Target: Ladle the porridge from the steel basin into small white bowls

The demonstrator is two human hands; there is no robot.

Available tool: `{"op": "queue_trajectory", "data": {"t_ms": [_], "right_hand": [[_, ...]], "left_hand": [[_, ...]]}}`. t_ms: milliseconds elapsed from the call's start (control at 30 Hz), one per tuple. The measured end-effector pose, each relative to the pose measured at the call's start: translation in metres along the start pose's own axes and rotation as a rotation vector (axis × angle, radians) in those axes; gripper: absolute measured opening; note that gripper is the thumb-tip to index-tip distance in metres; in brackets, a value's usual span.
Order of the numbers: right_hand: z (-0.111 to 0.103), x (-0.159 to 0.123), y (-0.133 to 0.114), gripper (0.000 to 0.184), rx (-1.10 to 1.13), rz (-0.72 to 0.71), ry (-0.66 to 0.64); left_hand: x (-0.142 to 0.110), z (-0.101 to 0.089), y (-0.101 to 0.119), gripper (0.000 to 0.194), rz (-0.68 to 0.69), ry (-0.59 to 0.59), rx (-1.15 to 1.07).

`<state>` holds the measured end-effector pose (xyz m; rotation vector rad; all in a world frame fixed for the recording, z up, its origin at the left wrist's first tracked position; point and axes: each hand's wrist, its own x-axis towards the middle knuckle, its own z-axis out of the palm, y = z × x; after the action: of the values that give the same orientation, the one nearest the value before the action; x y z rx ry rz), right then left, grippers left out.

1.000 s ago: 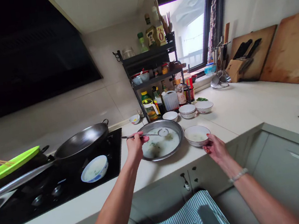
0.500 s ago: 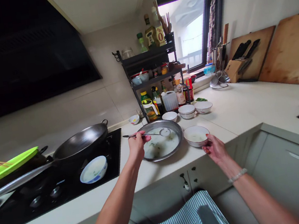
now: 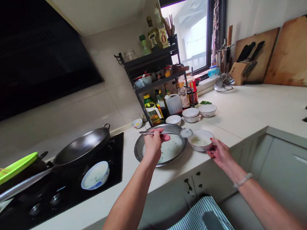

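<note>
My left hand (image 3: pixel 154 145) is closed around the handle of a metal ladle (image 3: pixel 186 132). The ladle's bowl, full of white soupy food, hangs over the right rim of a wide metal basin (image 3: pixel 137 151), near a white bowl. White liquid with green bits lies in the basin. With fingers and thumb, my right hand (image 3: pixel 220 153) grips the right edge of that white bowl (image 3: pixel 202 147), which stands on the counter with some of the same food in it. Behind them are a small white bowl (image 3: pixel 173 120), stacked bowls (image 3: pixel 191 115) and another bowl (image 3: pixel 208 110).
A wok (image 3: pixel 82 146) and a blue-patterned bowl (image 3: pixel 95 175) of white liquid sit on the black stove at left. At the back stands a seasoning rack (image 3: pixel 151 60) with bottles. A knife block (image 3: pixel 239 73) and cutting boards (image 3: pixel 299 52) lean right.
My left hand has moved right with the ladle, from above the basin to beside the white bowl, and the ladle now carries food. My right hand stays on the bowl.
</note>
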<state>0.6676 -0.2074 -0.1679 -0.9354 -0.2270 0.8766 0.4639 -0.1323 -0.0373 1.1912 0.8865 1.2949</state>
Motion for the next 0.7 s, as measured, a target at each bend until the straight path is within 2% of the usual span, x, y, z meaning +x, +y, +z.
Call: {"op": "queue_trajectory", "data": {"t_ms": [133, 233, 367, 467, 533, 633, 700], "right_hand": [[0.001, -0.001, 0.000, 0.028, 0.001, 0.000, -0.007], [0.001, -0.002, -0.001, 0.028, 0.001, 0.000, -0.011], [0.002, -0.002, -0.001, 0.027, 0.001, -0.002, -0.010], [0.001, -0.002, -0.001, 0.027, 0.006, -0.007, -0.006], [0.001, -0.001, 0.000, 0.028, 0.010, -0.009, -0.004], [0.001, -0.001, 0.000, 0.028, 0.017, -0.008, -0.007], [0.000, -0.001, 0.000, 0.029, 0.020, -0.005, -0.009]], "left_hand": [[-0.012, 0.019, -0.010, 0.013, 0.028, -0.103, 0.048], [-0.021, 0.026, -0.023, 0.012, 0.118, -0.231, 0.143], [-0.033, 0.021, -0.034, 0.015, 0.395, -0.455, 0.387], [-0.039, 0.013, -0.034, 0.018, 0.681, -0.617, 0.553], [-0.043, 0.010, -0.032, 0.018, 0.793, -0.694, 0.606], [-0.045, 0.009, -0.034, 0.017, 0.770, -0.696, 0.565], [-0.042, 0.009, -0.037, 0.018, 0.617, -0.591, 0.443]]}}
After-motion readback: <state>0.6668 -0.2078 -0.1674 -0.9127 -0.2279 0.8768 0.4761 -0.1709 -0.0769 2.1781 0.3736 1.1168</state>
